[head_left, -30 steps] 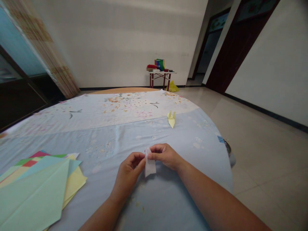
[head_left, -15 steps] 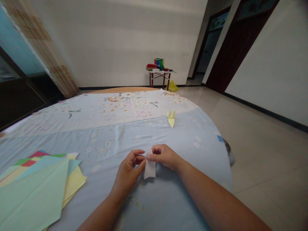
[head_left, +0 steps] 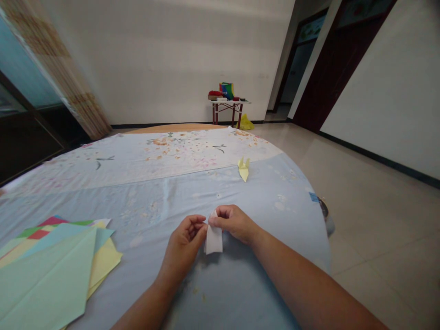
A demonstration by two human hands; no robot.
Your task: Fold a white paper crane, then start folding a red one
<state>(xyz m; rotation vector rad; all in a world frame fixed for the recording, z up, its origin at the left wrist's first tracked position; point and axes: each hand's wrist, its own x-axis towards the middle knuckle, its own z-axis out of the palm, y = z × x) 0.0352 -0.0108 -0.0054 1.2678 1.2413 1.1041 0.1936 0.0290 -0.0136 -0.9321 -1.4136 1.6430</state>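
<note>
A small piece of folded white paper point(head_left: 214, 240) is held upright between my two hands, just above the blue cloth. My right hand point(head_left: 237, 223) pinches its top edge between thumb and fingers. On the other side, my left hand point(head_left: 188, 236) has thumb and forefinger closed on the paper's left edge, with the other fingers curled. The lower end of the paper hangs free. Beyond the hands, a yellow folded paper figure point(head_left: 244, 170) with pointed tips stands on the cloth.
To the left lies a stack of coloured paper sheets point(head_left: 48, 279), pale green on top. A floral tablecloth point(head_left: 144, 201) covers the round table. Against the far wall is a small table point(head_left: 229, 102) bearing a colourful bag point(head_left: 227, 90), with a yellow plastic bag point(head_left: 246, 122) on the floor.
The white paper has turned slightly, so its lower part looks wider and more face-on. Both hands keep nearly the same place and grip.
</note>
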